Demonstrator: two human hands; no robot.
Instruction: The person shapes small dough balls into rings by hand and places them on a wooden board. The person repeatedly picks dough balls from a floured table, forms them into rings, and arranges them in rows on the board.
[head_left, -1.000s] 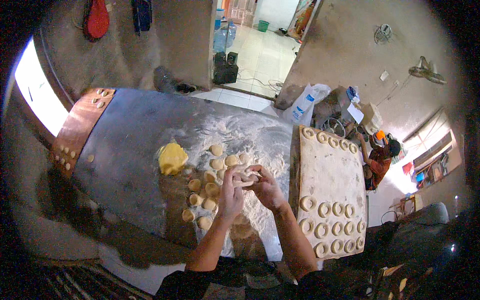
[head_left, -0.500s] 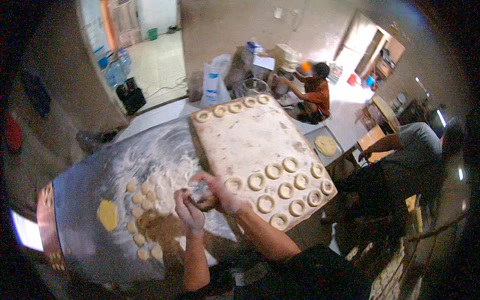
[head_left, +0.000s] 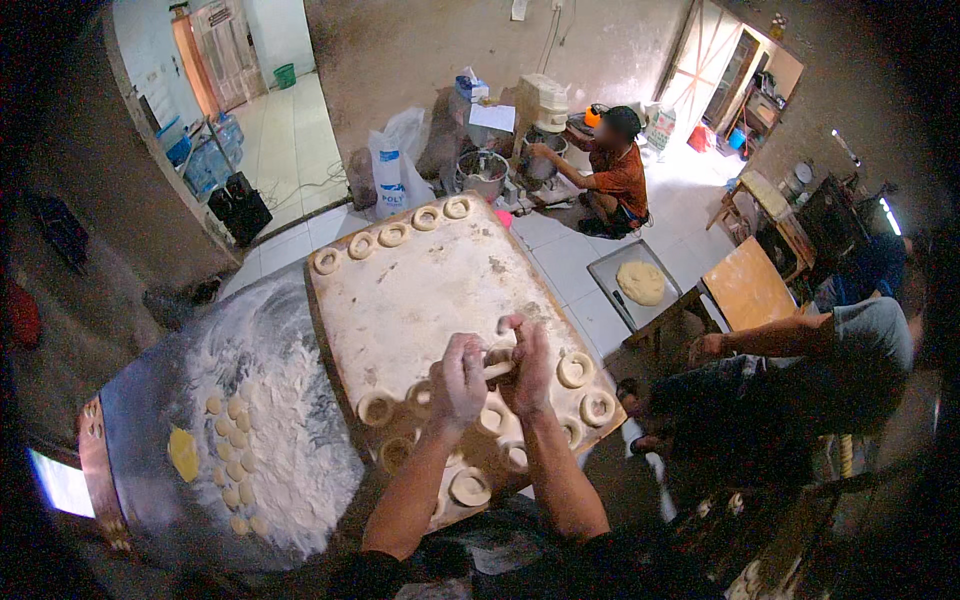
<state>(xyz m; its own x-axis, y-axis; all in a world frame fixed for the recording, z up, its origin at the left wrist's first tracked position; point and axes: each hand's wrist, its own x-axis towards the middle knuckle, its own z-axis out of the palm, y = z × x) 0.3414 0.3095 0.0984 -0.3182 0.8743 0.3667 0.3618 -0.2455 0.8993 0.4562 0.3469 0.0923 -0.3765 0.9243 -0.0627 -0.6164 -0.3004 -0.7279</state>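
A pale dough ring (head_left: 498,369) is stretched between my two hands, above the front part of a floured wooden board (head_left: 420,290). On its left side, my left hand (head_left: 461,380) is closed with the fingers bent around the dough. My right hand (head_left: 530,368) grips the other side, its fingers curled. Several shaped rings lie on the board below and around my hands, such as a dough ring (head_left: 470,487) near the front edge and another dough ring (head_left: 575,370) to the right. My forearms and hands cover some of them.
Left of the board, the dark table carries spread flour (head_left: 290,430), several small dough balls (head_left: 235,440) and a yellow flat piece (head_left: 183,454). Beyond the board a person (head_left: 615,175) crouches beside metal pots. A tray (head_left: 605,270) with a dough lump stands right; another person's arm (head_left: 770,338) is nearby.
My hands have gone from the floured table's edge to over the board, rightward, with a dough ring now visible between them. The view has shifted too.
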